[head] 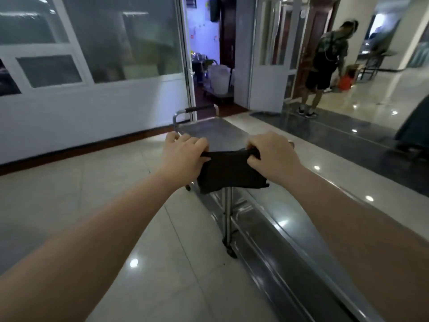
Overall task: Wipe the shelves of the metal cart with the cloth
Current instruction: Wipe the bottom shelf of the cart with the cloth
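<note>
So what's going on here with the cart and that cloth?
A person holds a dark cloth stretched between both hands at the near end of the metal cart. The left hand grips its left top corner, the right hand the right one. The cloth hangs down in front of the top shelf, not yet laid on it. Farther off, another person stands by a doorway.

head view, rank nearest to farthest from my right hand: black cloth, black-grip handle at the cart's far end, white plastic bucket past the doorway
1. Black cloth: gripped by the right hand itself.
2. Black-grip handle: far end of the metal cart, ahead-left.
3. White plastic bucket: beyond the doorway, farthest.
</note>
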A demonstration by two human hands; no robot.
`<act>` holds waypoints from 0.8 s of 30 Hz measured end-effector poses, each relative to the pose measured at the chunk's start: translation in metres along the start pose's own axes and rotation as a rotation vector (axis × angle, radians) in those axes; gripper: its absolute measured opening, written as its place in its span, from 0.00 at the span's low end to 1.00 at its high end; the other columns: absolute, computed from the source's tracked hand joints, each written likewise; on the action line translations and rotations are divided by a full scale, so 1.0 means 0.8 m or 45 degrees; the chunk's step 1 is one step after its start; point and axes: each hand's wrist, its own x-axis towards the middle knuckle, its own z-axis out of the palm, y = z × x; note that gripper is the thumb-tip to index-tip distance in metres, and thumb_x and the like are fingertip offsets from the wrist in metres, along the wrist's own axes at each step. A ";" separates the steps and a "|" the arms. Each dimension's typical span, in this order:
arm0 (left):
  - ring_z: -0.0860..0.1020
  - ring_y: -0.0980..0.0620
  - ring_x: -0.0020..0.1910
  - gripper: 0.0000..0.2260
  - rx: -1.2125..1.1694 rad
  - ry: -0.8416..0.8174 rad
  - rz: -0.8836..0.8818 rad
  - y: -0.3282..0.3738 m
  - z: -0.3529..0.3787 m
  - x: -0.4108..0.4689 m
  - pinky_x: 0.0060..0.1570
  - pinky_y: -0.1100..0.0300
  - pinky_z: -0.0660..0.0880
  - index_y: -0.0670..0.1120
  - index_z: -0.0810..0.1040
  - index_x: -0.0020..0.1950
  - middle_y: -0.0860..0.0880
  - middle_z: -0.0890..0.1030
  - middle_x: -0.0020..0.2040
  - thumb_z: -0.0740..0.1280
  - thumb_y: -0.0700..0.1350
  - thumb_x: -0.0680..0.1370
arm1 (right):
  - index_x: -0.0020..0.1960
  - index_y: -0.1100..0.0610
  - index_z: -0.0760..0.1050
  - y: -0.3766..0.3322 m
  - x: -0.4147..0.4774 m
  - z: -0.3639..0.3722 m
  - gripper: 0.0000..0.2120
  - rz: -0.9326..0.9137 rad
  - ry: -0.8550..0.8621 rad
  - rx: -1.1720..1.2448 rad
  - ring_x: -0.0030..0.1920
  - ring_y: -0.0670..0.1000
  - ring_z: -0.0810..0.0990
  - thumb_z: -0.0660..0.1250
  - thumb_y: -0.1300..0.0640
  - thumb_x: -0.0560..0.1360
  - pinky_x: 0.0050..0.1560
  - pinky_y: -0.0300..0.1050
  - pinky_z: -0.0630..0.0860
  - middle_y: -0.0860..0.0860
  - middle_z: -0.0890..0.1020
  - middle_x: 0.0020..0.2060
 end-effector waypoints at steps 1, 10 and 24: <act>0.76 0.47 0.55 0.08 -0.056 -0.041 0.005 0.002 0.032 0.000 0.56 0.52 0.60 0.52 0.76 0.53 0.52 0.81 0.52 0.62 0.53 0.79 | 0.46 0.55 0.78 0.008 -0.012 0.025 0.06 0.065 -0.007 0.005 0.47 0.57 0.76 0.68 0.56 0.70 0.47 0.51 0.70 0.53 0.80 0.42; 0.77 0.46 0.51 0.04 -0.501 -0.351 0.299 0.021 0.287 -0.030 0.53 0.50 0.60 0.52 0.76 0.49 0.52 0.81 0.48 0.68 0.49 0.76 | 0.46 0.58 0.81 0.020 -0.152 0.243 0.08 0.736 -0.064 0.198 0.46 0.59 0.78 0.67 0.62 0.68 0.50 0.55 0.73 0.53 0.82 0.43; 0.76 0.46 0.44 0.04 -1.011 -1.029 0.566 0.121 0.484 -0.150 0.48 0.51 0.70 0.47 0.78 0.52 0.49 0.78 0.45 0.68 0.44 0.78 | 0.50 0.58 0.80 -0.032 -0.342 0.394 0.09 1.823 -0.043 0.414 0.49 0.49 0.75 0.67 0.66 0.72 0.47 0.33 0.65 0.47 0.77 0.44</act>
